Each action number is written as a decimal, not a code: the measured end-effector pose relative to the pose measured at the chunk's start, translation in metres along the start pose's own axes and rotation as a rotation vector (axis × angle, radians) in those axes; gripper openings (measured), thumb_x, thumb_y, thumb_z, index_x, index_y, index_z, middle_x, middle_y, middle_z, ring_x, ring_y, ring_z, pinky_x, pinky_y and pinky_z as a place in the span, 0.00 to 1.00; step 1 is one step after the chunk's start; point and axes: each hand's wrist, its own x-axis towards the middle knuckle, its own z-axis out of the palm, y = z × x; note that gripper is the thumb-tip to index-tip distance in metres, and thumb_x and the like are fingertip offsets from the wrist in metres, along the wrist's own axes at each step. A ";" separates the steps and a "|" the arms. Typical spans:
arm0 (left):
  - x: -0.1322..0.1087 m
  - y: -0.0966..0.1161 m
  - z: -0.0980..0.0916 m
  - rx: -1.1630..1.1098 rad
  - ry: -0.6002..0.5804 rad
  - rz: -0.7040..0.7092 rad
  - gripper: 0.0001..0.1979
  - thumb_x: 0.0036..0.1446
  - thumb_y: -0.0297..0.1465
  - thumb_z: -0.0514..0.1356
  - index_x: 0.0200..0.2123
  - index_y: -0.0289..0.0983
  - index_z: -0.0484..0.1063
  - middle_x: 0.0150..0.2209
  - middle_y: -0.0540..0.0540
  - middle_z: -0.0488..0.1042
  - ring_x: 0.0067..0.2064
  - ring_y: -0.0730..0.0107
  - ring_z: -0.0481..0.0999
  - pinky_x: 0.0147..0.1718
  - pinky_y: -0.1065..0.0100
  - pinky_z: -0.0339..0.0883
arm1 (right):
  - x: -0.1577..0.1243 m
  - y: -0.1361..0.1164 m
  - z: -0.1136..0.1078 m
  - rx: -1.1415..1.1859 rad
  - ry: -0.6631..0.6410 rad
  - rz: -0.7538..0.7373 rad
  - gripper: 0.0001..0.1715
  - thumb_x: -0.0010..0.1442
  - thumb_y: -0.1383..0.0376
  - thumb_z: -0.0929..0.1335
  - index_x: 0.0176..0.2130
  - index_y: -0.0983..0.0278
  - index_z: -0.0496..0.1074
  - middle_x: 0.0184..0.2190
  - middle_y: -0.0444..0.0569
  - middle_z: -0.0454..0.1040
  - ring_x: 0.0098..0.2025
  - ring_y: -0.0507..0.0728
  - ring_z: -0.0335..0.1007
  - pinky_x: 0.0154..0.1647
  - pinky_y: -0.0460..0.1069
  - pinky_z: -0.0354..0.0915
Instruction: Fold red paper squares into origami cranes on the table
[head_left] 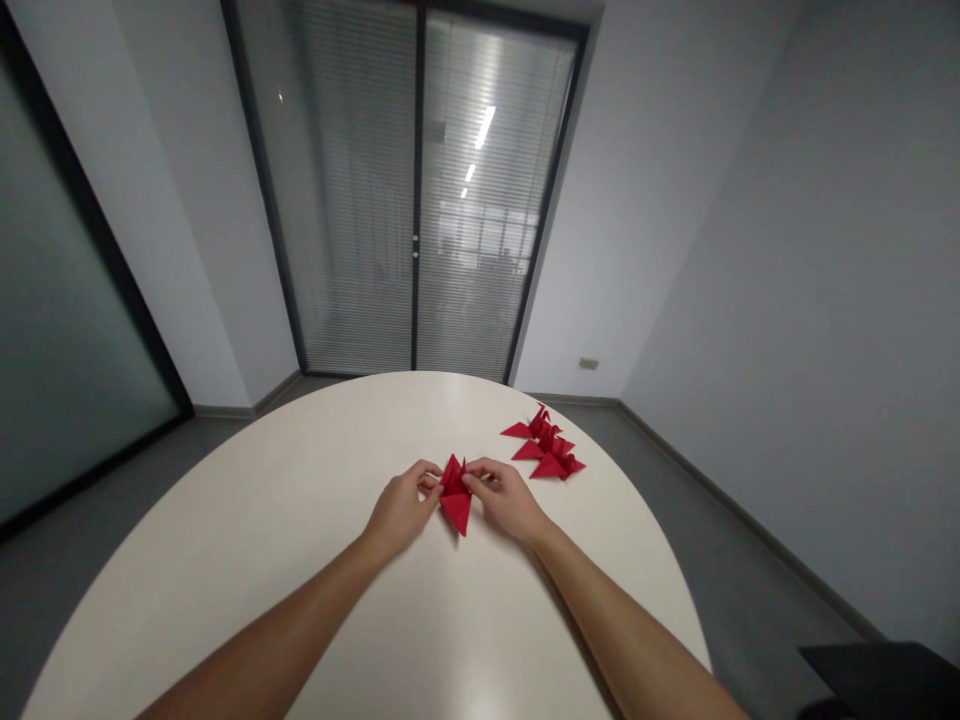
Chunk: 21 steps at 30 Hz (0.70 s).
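A red paper crane (pixel 456 508) is between my two hands, just above or on the round table. My left hand (pixel 405 503) pinches its left edge between thumb and fingers. On the opposite side my right hand (pixel 504 495) grips the crane near its upper right, thumb in front. One folded flap points down toward me, and narrow points stick up at the top. Part of the paper is hidden behind my fingertips.
Several finished-looking red paper cranes (pixel 547 445) stand in a row at the right of the white round table (pixel 285 520). Behind the table are glass doors (pixel 360 220) with blinds. A dark object (pixel 885 675) shows at the lower right.
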 end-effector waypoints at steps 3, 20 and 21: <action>-0.004 0.007 -0.003 0.030 -0.008 0.026 0.09 0.55 0.26 0.57 0.40 0.41 0.72 0.35 0.47 0.81 0.39 0.63 0.81 0.43 0.65 0.69 | 0.001 0.005 -0.001 0.030 0.019 0.036 0.13 0.62 0.56 0.69 0.39 0.63 0.77 0.34 0.48 0.80 0.36 0.56 0.72 0.41 0.51 0.65; -0.007 -0.001 -0.004 -0.074 -0.120 -0.002 0.10 0.57 0.33 0.60 0.43 0.40 0.69 0.35 0.48 0.82 0.39 0.63 0.81 0.41 0.67 0.68 | 0.001 0.007 -0.008 0.188 0.025 0.001 0.24 0.62 0.55 0.70 0.55 0.59 0.70 0.39 0.48 0.75 0.40 0.55 0.71 0.42 0.51 0.64; -0.007 -0.002 -0.004 -0.085 -0.125 -0.003 0.10 0.57 0.33 0.60 0.43 0.40 0.69 0.35 0.47 0.81 0.39 0.63 0.81 0.41 0.67 0.68 | 0.001 0.008 -0.009 0.178 0.022 -0.010 0.23 0.62 0.55 0.70 0.55 0.59 0.70 0.40 0.48 0.75 0.40 0.56 0.71 0.42 0.51 0.64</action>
